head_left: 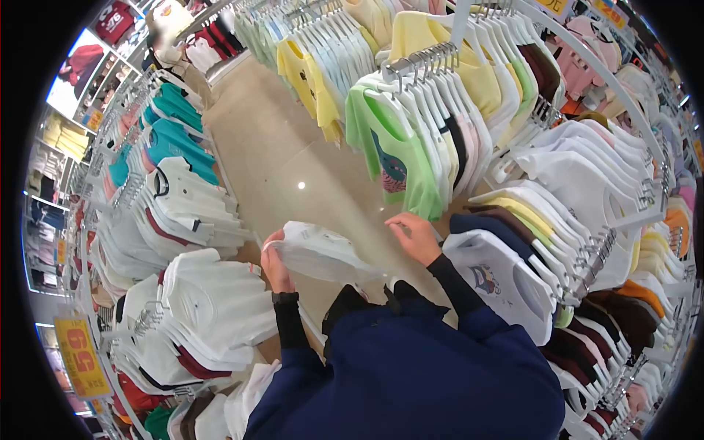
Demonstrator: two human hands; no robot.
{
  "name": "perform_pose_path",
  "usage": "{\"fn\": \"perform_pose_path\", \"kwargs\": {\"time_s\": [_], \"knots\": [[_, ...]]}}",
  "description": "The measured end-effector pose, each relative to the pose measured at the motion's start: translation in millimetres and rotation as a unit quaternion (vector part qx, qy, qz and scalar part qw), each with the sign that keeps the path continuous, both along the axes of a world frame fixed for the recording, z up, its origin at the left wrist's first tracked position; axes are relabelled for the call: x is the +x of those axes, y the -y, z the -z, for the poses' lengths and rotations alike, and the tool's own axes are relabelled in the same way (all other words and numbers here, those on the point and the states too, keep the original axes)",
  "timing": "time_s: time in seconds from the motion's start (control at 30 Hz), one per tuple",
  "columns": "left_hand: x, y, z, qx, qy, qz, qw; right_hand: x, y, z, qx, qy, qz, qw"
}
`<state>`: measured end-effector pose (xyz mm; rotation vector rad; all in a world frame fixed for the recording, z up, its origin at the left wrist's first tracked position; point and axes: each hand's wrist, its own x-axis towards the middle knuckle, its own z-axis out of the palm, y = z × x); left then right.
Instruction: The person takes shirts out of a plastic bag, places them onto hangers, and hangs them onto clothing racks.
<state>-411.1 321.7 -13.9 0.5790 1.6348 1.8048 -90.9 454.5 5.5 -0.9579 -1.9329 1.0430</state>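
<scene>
My left hand (276, 265) is closed on the left end of a thin white, partly see-through sheet (323, 253), which looks like a plastic bag. It hangs loosely in front of my body above the floor, its far end drooping to the right. My right hand (416, 238) is apart from it, with thumb and index finger extended and separated and nothing visible between them. Just beyond that hand hangs a light green T-shirt (400, 158) with a dark and pink print. A white T-shirt with a cartoon print (491, 279) hangs beside my right forearm.
White T-shirts (216, 301) and teal shirts (180, 143) hang on racks to the left. More racks of shirts stand on the right, with a white metal rail (601, 66). A tiled aisle (271, 139) runs ahead, where a person (187, 70) stands. A yellow price sign (82, 356) is at lower left.
</scene>
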Motion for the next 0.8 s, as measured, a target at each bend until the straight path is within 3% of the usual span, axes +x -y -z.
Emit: {"fn": "perform_pose_path", "kwargs": {"time_s": [0.2, 0.37, 0.47, 0.5, 0.6, 0.63, 0.8], "knots": [[-58, -46, 21, 0.049, 0.127, -0.026, 0.990, -53, -57, 8, 0.091, 0.001, 0.134, 0.987], [-126, -76, 41, 0.131, 0.385, 0.000, 0.914, -133, -104, 23, 0.085, 0.009, 0.087, 0.993], [-170, -96, 48, 0.127, 0.476, -0.011, 0.870, -188, -128, 27, 0.074, 0.026, 0.064, 0.995], [-176, -108, 32, 0.099, 0.456, -0.034, 0.884, -207, -136, 26, 0.072, 0.033, 0.058, 0.995], [-233, -124, 45, 0.196, 0.449, 0.102, 0.866, -259, -160, 30, 0.054, 0.052, 0.057, 0.996], [-238, -139, 28, 0.114, 0.464, -0.025, 0.878, -275, -169, 30, 0.047, 0.051, 0.059, 0.996], [-297, -183, 34, 0.103, 0.417, 0.016, 0.903, -333, -213, 28, 0.063, 0.040, 0.063, 0.995]]}}
